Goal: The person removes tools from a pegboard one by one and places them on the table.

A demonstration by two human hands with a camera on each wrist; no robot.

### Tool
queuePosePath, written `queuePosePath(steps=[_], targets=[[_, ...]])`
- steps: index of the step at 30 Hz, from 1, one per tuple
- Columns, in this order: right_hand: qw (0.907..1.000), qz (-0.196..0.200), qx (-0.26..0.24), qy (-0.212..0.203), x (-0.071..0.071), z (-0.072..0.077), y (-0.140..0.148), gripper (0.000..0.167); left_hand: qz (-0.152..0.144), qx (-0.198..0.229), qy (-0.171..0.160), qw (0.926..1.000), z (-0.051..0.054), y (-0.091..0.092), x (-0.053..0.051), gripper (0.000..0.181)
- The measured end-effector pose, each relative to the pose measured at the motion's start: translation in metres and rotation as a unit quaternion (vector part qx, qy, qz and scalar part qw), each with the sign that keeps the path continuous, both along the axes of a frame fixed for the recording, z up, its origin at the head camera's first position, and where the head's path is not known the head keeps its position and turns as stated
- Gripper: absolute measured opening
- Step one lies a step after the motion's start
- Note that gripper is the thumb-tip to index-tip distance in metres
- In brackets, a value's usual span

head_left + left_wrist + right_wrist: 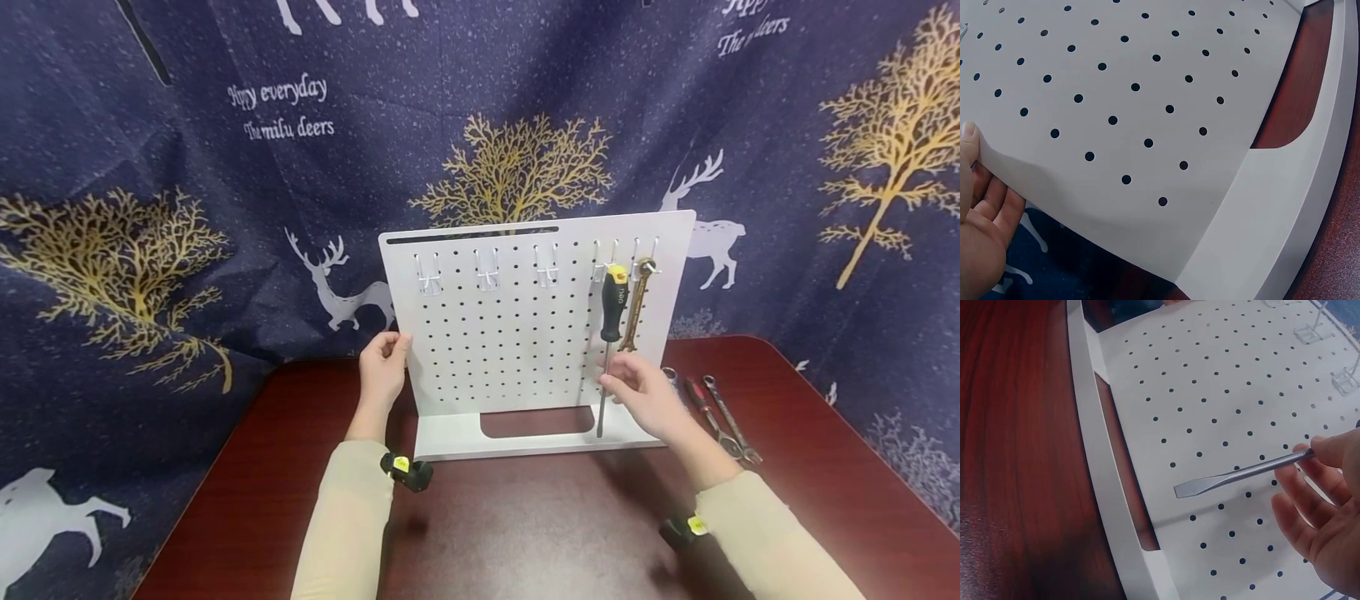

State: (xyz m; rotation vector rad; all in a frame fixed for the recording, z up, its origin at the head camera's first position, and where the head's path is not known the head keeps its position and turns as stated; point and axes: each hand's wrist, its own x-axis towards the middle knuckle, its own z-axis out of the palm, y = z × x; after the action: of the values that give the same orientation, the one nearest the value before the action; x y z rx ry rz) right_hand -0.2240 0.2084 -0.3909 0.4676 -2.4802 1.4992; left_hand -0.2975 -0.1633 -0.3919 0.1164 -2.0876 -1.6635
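A white pegboard (487, 333) stands upright on its base on the table. Its left edge is pinched by my left hand (384, 367), thumb on the front and fingers behind, as the left wrist view also shows. On the right, my right hand (641, 392) pinches the shaft of a flat-bladed screwdriver (612, 312). The screwdriver's black and yellow handle points up, its top in front of a hook; whether it hangs there I cannot tell. Its flat tip (1188, 489) points down, apart from the base. Beside it, a wrench (637, 304) hangs on the rightmost hook.
Three white hooks, such as the leftmost hook (429, 279), hold nothing. On the table right of the board lie several tools, among them a wrench (731, 417) and a red-handled tool (701, 400). A patterned dark blue cloth (300, 192) hangs behind.
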Motion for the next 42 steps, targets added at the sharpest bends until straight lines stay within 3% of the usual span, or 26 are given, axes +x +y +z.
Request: queuePosePath(steps=[15,32,42], targets=[[0.9999,0.009,0.008,0.004,0.018,0.010,0.006,0.024,-0.002,0.003,0.007,1.0000,0.001,0.000,-0.001,0.024],[0.9993,-0.009,0.028,0.022,0.033,0.008,0.022,0.023,0.002,0.003,0.003,1.0000,0.000,0.000,0.001,0.024],[0.9962,-0.059,0.063,0.007,0.040,-0.001,0.045,0.023,0.002,0.006,0.003,1.0000,0.001,0.001,0.001,0.024]])
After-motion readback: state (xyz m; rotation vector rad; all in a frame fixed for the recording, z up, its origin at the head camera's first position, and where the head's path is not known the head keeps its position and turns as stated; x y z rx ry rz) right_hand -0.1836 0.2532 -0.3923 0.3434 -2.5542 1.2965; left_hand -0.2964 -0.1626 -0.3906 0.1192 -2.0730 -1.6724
